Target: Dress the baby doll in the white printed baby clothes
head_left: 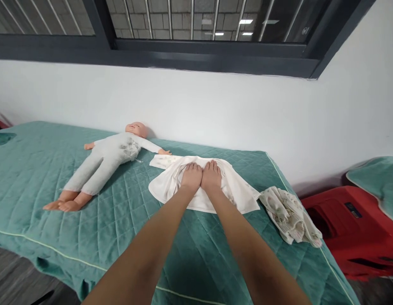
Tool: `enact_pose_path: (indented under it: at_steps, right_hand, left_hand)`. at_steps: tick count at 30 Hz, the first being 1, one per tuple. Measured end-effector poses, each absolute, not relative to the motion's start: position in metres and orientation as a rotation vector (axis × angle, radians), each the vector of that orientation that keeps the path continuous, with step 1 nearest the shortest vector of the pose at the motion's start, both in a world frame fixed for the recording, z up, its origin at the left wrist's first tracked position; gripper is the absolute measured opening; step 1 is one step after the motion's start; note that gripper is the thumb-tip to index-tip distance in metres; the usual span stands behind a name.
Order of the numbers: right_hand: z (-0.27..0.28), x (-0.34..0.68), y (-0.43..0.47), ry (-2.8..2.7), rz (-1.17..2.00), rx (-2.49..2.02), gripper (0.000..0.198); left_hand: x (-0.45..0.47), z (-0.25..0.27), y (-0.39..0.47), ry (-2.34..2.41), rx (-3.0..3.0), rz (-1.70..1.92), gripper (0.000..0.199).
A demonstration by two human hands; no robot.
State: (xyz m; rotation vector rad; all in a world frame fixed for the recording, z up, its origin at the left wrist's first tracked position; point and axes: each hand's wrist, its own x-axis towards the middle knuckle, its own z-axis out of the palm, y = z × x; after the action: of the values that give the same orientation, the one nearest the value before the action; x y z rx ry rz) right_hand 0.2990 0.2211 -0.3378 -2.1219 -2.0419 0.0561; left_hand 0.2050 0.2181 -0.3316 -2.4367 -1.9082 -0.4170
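Note:
A small white baby garment [237, 190] lies spread on the green quilted cover, one sleeve reaching out to the left. My left hand [192, 176] rests palm down on its middle, fingers stretched out. Right beside it, my right hand [211, 175] lies flat on the same cloth, also open, and the two hands touch or nearly touch. Their palms and the cloth under them are hidden. To the left, a baby doll [110, 154] in a pale bodysuit lies on its back, one hand close to the garment's sleeve.
A crumpled patterned cloth [290, 216] lies at the right edge of the green quilted cover [132, 237]. Beyond that edge stands a red plastic piece [358, 224] with green fabric [377, 182] over it. A white wall [196, 110] and a barred window [196, 55] bound the far side.

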Motion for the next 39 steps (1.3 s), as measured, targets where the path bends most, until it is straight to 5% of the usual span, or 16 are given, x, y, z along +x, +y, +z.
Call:
enact_pose_path:
  at_steps: [12,39]
  right_hand:
    - [-0.342,0.297,0.226,-1.820,0.085,-2.266,0.072]
    - [-0.319,0.300,0.107,-2.128,0.221,-2.120,0.063]
  left_hand:
    - [0.195,-0.339,0.240,-2.168,-2.373,-0.435,0.061]
    - [0.176,-0.331,0.108,-2.064,-2.445,-0.401,0.056]
